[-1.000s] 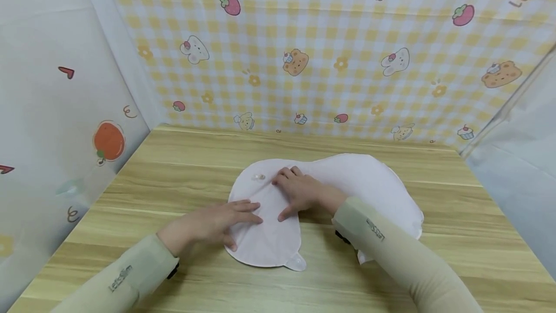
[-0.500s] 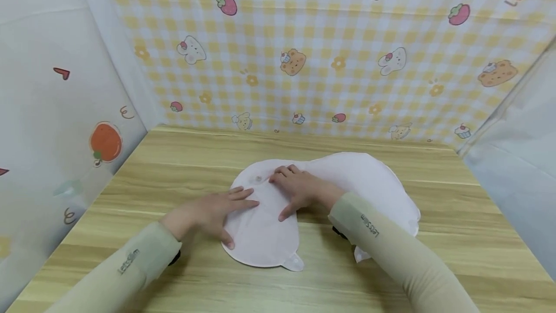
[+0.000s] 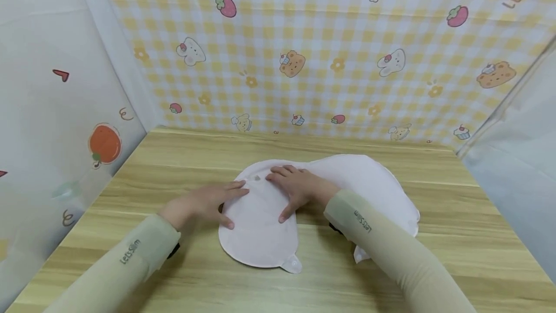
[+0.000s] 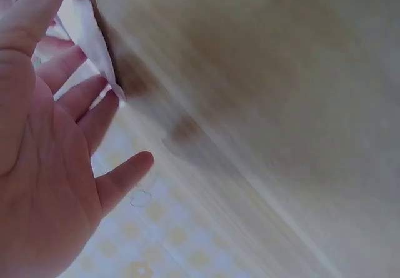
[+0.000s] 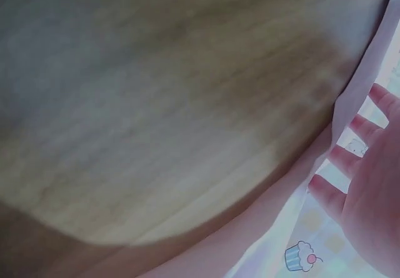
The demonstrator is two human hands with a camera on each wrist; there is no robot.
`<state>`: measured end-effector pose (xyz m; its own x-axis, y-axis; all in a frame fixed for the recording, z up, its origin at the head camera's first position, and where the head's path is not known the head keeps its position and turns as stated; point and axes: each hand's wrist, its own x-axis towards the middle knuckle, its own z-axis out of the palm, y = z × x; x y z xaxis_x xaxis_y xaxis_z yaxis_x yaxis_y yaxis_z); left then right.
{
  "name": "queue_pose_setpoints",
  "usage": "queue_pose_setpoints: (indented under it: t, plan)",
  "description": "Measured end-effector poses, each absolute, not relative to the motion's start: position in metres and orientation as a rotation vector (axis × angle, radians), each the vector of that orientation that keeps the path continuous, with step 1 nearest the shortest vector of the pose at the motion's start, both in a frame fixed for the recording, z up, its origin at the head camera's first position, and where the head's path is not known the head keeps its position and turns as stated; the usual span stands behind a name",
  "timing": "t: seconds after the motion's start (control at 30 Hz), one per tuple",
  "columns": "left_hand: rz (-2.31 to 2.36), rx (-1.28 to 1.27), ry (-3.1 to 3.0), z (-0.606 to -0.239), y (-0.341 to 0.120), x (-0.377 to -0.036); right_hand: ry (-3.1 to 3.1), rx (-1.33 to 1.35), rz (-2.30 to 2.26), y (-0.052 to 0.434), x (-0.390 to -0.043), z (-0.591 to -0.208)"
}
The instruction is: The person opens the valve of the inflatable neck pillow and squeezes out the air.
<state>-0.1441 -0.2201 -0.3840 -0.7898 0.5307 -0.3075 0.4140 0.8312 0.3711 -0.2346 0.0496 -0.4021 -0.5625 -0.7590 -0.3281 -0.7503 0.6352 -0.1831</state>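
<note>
A pale pink U-shaped inflatable neck pillow (image 3: 260, 226) lies mostly flat on the table in the head view, its bend at the back. On its left lobe is a small clear valve (image 3: 257, 177), and a clear tab (image 3: 292, 263) sticks out at the near end. My left hand (image 3: 203, 203) touches the lobe's left edge with thumb and fingers apart; the left wrist view shows those fingers straight. Across the lobe's upper right, my right hand (image 3: 299, 188) rests with spread fingers. The right wrist view shows the right fingers (image 5: 340, 159) straight along the pillow's edge.
The pillow's right lobe is partly covered by the right sleeve (image 3: 369, 221). A wood-grain table (image 3: 173, 158) lies beneath. A yellow checked cloth (image 3: 339, 86) hangs behind it, with a pale printed cloth (image 3: 56, 110) at the left.
My left hand has slid away from me along the lobe's left edge, its fingertips now nearer the valve. My right hand has shifted only slightly left. The pillow stays nearly in place.
</note>
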Motion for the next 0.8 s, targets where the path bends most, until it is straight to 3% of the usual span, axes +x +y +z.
queue_pose_setpoints:
  t: [0.8]
  plan:
    - [0.346,0.653,2.644,-0.384,-0.222,-0.169,2.447,-1.109,0.089,0.039,-0.241,-0.399]
